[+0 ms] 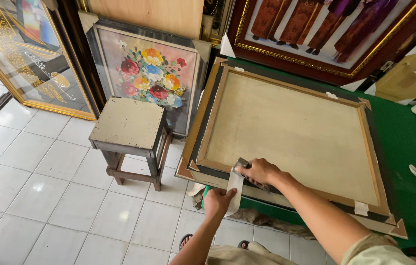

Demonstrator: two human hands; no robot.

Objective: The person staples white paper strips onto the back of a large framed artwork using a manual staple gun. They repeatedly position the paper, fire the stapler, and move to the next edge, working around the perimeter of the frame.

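Left hand (218,200) pinches pale tape strip (235,189) at near edge of face-down frame (286,130) on green table (409,147). Right hand (259,172) grips dark tool (243,164) pressed on strip top.

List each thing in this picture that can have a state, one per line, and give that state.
Large wooden picture frame: lying face down on the green table, canvas back up.
Strip of pale tape: hanging over the frame's near edge.
Left hand: shut on the strip's lower end.
Right hand: pressing a small dark tool onto the frame.
Square wooden stool: upright, top bare.
Framed flower painting: leaning upright behind the stool.
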